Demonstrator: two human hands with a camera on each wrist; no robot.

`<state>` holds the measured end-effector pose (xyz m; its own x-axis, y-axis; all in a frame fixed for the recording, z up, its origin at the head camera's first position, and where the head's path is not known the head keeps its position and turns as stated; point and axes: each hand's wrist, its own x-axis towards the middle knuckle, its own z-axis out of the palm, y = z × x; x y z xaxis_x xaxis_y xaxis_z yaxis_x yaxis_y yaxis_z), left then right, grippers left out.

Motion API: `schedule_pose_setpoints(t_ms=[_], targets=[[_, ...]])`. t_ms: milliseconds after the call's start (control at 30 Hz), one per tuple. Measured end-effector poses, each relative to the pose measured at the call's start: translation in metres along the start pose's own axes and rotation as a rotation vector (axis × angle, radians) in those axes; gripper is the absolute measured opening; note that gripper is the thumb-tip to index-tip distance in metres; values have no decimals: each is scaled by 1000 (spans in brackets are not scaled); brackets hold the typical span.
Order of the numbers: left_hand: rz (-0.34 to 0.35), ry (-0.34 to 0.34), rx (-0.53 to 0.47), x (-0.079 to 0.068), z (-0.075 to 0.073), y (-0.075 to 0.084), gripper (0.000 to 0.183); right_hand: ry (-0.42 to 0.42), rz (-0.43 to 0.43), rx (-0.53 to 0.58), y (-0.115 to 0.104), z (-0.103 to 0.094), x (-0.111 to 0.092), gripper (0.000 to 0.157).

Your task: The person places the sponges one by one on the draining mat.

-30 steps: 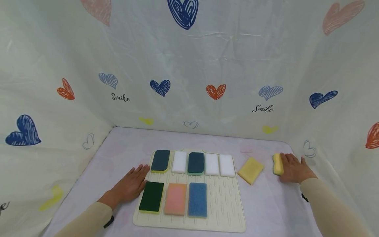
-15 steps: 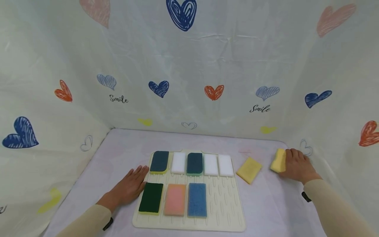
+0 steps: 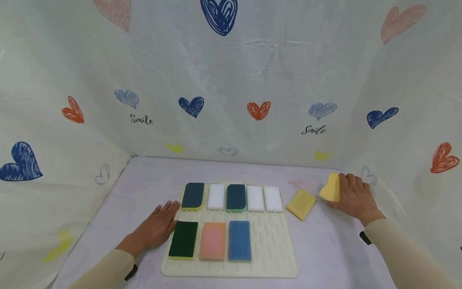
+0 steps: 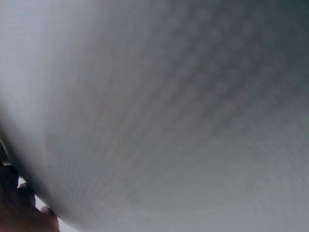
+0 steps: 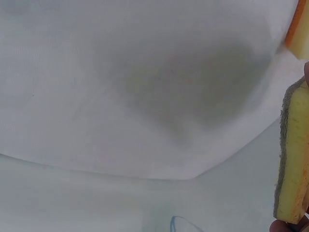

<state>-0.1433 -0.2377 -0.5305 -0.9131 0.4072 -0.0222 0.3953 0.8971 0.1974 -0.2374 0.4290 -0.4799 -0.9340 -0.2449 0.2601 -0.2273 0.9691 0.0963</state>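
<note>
My right hand (image 3: 355,198) grips a yellow sponge (image 3: 330,188) above the table's right side. In the right wrist view this sponge (image 5: 293,154) shows a grey scouring layer along one face, with fingertips at its ends. A second yellow sponge (image 3: 301,204) lies turned at an angle between that hand and the cream ridged mat (image 3: 274,245). My left hand (image 3: 155,226) rests on the table with fingers extended, at the mat's left edge. The dark green sponge (image 3: 183,240) is nearest to it. The left wrist view is mostly a blurred pale surface.
On the mat's back row lie two dark blue-green sponges (image 3: 193,196) and several white ones (image 3: 215,196). The front row also has a pink sponge (image 3: 213,241) and a blue one (image 3: 240,241). A heart-printed sheet (image 3: 223,72) hangs around the table.
My right hand has closed round the yellow sponge that lay beside it and lifted it, moving slightly left. My left hand has stayed in place.
</note>
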Motion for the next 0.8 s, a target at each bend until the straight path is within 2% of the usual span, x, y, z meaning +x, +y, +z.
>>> schedule_pose_setpoints(t_ms=[233, 567, 800], targets=[[-4, -3, -10, 0, 0, -1, 61, 46, -88, -38, -16, -6, 1, 105], [-4, 15, -1, 2, 1, -1, 61, 133, -208, -24, -43, -6, 3, 100], [-10, 7, -4, 2, 1, -2, 62, 53, -208, -41, -70, -11, 3, 111]])
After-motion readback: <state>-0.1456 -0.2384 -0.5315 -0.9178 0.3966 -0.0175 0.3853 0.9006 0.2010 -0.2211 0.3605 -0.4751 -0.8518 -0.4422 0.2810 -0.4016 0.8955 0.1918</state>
